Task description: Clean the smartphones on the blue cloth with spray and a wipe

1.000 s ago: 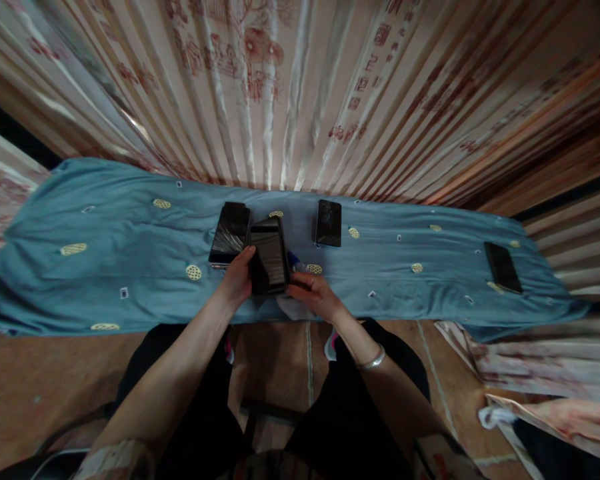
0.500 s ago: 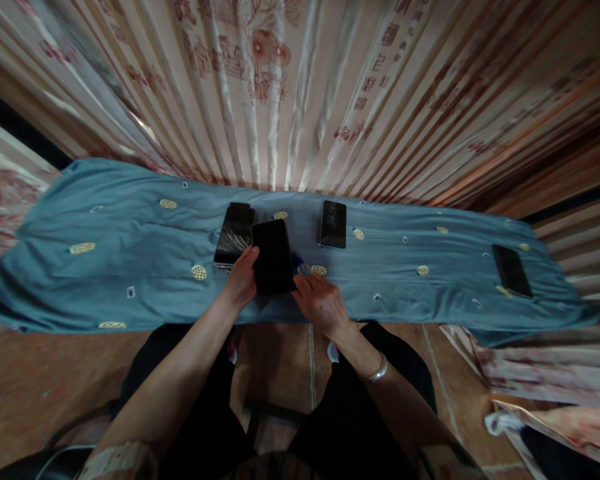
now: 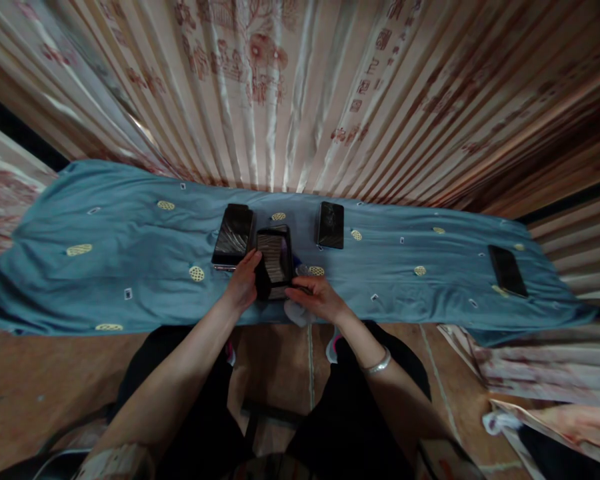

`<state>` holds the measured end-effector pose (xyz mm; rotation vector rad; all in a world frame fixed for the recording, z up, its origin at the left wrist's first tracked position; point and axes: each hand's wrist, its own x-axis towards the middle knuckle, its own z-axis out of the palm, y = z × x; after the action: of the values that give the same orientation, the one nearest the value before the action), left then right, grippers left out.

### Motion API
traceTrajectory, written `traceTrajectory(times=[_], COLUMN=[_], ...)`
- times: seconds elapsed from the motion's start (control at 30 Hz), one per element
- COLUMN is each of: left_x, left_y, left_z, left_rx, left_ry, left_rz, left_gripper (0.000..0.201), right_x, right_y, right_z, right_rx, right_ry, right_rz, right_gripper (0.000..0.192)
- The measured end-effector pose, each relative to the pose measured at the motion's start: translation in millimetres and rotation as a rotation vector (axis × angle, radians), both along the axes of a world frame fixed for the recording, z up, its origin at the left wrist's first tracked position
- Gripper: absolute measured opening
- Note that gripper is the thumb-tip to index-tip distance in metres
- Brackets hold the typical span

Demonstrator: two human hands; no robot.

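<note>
A black phone is held tilted over the near edge of a blue cloth, its glossy screen reflecting the striped curtain. My left hand grips its left side. My right hand holds its lower right corner, and a white cloth shows beneath that hand. A second black phone lies flat just left of the held one. A third phone lies to the right, farther back. A small blue and clear item peeks out beside the held phone.
A fourth black phone lies near the blue cloth's right end. A pleated cream curtain with red print hangs behind. My dark-clad knees and a brown tiled floor are below. Folded printed fabric lies at lower right.
The held phone has tilted, so its screen now reflects the curtain stripes instead of looking plain black. My right hand has shifted slightly along its lower right corner. The white cloth shows again.
</note>
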<state>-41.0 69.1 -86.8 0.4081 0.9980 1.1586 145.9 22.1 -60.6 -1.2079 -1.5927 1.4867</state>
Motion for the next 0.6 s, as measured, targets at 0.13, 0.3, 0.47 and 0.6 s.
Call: traceTrajectory(times=[0.13,0.3,0.47,0.6], left_x=[0.5,3.6,7.0,5.2], left_y=[2.2,-0.9,-3.5,-1.5], left_z=[5.3,21.4,28.0,23.6], left_rx=[-0.059,-0.084,-0.081,-0.087], left_ry=[0.039,0.017,-0.029,-0.038], left_rz=[-0.020,-0.022,-0.023,-0.031], left_gripper=[0.014,0.022,0.025,0.024], right_x=[-4.3,-6.3,-9.7,-11.0], right_y=[1.4,2.8,1.9,1.1], right_z=[-3.6,-1.2,3.5,3.9], right_rx=[-0.118,-0.263,-0.290,-0.304], right_ry=[0.139,0.287,0.349,0.385], right_rz=[-0.069,-0.234,-0.312,-0.373], right_gripper=[0.052,0.048,0.048,0.048])
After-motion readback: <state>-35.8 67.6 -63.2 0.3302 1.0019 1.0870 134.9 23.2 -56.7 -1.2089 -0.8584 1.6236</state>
